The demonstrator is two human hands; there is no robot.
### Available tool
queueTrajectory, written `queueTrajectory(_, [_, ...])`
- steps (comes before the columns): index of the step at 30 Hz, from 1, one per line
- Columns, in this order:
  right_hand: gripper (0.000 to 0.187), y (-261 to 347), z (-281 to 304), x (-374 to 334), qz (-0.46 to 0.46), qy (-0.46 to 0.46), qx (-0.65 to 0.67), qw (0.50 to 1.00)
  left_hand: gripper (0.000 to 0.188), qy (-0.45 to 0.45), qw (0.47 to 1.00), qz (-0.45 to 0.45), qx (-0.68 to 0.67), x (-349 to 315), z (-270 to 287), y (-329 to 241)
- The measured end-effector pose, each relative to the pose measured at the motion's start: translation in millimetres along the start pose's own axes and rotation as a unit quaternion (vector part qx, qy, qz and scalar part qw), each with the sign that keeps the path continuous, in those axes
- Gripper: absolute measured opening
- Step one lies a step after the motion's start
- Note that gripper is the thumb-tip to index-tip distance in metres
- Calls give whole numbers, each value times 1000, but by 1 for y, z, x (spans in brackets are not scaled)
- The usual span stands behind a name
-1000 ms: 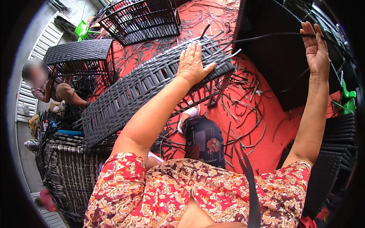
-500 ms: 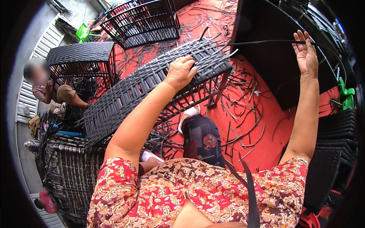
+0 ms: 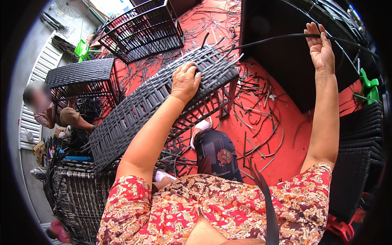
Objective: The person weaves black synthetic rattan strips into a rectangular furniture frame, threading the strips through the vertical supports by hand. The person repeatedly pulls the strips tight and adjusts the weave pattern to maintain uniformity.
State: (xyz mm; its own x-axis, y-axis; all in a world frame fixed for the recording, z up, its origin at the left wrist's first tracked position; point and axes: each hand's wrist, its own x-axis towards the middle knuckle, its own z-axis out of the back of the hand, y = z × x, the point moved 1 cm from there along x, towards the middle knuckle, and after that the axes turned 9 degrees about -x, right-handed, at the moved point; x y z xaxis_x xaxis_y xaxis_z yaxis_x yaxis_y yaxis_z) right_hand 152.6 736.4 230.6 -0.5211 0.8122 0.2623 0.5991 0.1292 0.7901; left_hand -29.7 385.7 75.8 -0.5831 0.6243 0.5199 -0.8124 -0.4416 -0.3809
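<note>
A long bench-like piece of dark grey woven wicker [image 3: 134, 102] slants across the middle, its right end loosely woven with strand ends sticking out. My left hand [image 3: 185, 81] lies on top of this weave toward the right end, fingers slightly bent and thumb apart. From that end a thin black plastic strip [image 3: 269, 39] runs to the right in a shallow upward bow. My right hand [image 3: 320, 49], raised at the upper right with long fingers, has the strip at its fingers. Beyond the hand the strip's tail curves away right.
Cut strips [image 3: 261, 122] litter the red floor. Another wicker frame [image 3: 143, 34] and a smaller woven piece [image 3: 81, 75] stand farther back, near a seated person [image 3: 67, 112]. A large dark panel [image 3: 281, 61] and stacked black pieces [image 3: 355, 151] are at right. Green chairs [image 3: 369, 87] show too.
My right hand has risen slightly, and the strip now bows where it was straighter. My left hand stays on the weave. The whole view has shifted a little.
</note>
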Motion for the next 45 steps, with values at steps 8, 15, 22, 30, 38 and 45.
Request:
queueTrajectory(8, [26,-30,44,5,-9,-47,37,998,50,54,997,26,46,4,-5,2])
queueTrajectory(15, [20,-87,95,-4,-35,-49,127,990,46,73,995,-7,70,0,4,13])
queueTrajectory(22, [19,-138,170,-8,-56,-89,183,977,41,95,994,-31,45,10,15,-9])
queueTrajectory(30, [18,-190,232,-10,-100,-189,187,959,40,110,993,-30,26,10,30,-19])
queueTrajectory(38, [17,-175,240,-37,-156,-235,16,959,40,110,993,-32,26,10,37,-25])
queueTrajectory(45, [17,-195,265,-68,-203,-255,-6,945,40,106,994,-26,26,11,34,-23])
